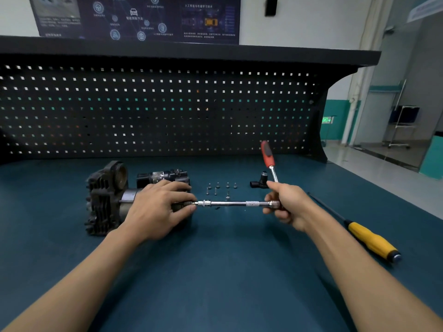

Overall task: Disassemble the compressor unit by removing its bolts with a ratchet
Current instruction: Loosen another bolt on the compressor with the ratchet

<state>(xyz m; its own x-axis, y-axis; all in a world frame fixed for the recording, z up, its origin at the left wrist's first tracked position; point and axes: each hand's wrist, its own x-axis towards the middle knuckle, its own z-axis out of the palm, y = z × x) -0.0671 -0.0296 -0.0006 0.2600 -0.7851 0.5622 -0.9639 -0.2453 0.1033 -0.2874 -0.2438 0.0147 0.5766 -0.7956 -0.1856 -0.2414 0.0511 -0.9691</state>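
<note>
Cast metal, dark and ribbed, makes up most of the compressor unit [105, 200], which lies on its side on the blue bench mat [215, 271], left of centre, with its smooth motor can pointing right. It looks heavy and rigid, so it should stay put under moderate torque, but the round can could roll or skid on the mat. The finned head at its left end is the steadier place to brace, and the plastic parts behind it look the most breakable. The left hand [155, 207] is clasped over the can, fingers curved round it and fingertips down at the end where the long extension bar [230, 203] meets the unit; whether they also pinch the socket I cannot tell. The right hand [287, 207] is closed firmly round the head of the ratchet [268, 155], whose red handle stands up and away. With such a long, thin, polished bar, side load would probably tip the socket off the bolt head, so pressure should run straight along the bar. About 7 small bolts [221, 188] stand loose on the mat just behind the bar, light and easily scattered. A black fitting [260, 182] sits near them, and a yellow-handled screwdriver [370, 239] lies well apart on the right.
</note>
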